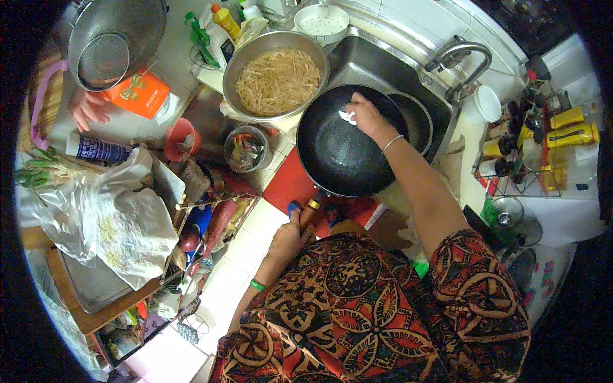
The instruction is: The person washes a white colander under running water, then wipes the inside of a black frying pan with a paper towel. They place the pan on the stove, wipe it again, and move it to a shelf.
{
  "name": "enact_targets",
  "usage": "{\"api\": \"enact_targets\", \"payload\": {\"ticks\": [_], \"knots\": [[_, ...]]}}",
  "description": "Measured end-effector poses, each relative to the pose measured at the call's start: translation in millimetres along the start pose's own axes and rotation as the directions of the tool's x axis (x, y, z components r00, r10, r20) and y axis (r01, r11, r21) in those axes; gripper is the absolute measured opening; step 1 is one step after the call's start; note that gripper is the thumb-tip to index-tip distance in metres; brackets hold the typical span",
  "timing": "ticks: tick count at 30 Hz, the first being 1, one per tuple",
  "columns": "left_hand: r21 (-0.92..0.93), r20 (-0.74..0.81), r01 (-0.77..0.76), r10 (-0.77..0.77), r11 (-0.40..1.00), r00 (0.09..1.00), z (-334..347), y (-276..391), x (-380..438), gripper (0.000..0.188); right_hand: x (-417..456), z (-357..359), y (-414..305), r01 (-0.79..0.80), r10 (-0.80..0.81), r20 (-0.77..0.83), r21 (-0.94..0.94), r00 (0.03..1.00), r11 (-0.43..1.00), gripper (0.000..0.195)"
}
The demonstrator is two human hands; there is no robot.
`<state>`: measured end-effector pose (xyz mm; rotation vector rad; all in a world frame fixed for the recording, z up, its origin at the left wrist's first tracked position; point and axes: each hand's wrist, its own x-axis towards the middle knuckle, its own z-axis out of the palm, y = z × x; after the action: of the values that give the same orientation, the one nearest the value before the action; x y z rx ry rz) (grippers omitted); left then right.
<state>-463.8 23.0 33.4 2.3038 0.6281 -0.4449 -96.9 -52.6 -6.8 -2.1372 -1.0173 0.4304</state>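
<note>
A black wok (pixel 342 153) is held out over the near side of the steel sink. Its wooden handle (pixel 309 215) points towards my body, with my left hand (pixel 287 237) closed around it. Inside the wok, my right hand (pixel 366 115) pinches a small white cloth or tissue (pixel 347 117) against or just above the dark inner surface. To the left of the wok stands a large steel bowl (pixel 230 91) of pale strips in liquid. Part of another round pan or basin (pixel 424 117) shows in the sink behind the wok.
A curved faucet (pixel 474 52) rises at the sink's right rear, beside a rack of bottles (pixel 517 139). A waste bin (pixel 247 148) stands left of the wok. Another person's hand (pixel 88 110) is at the far left, near an orange box (pixel 143 93) and a metal strainer (pixel 103 60).
</note>
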Motion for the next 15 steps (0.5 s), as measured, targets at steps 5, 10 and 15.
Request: {"api": "enact_targets", "payload": {"ticks": [5, 10, 15], "knots": [[0.024, -0.019, 0.046, -0.045, 0.999, 0.999, 15, -11, -3, 0.055, -47, 35, 3, 0.198, -0.166, 0.154, -0.225, 0.974, 0.954, 0.020], [0.044, -0.030, 0.049, -0.048, 0.998, 0.998, 13, 2, -3, 0.057, -100, 43, -3, 0.331, -0.195, 0.464, -0.231, 0.864, 0.915, 0.013], [0.056, -0.019, 0.078, -0.077, 0.995, 0.997, 11, 9, -5, 0.059, -58, 3, 0, 0.196, -0.148, 0.178, -0.295, 0.973, 0.935, 0.021]]}}
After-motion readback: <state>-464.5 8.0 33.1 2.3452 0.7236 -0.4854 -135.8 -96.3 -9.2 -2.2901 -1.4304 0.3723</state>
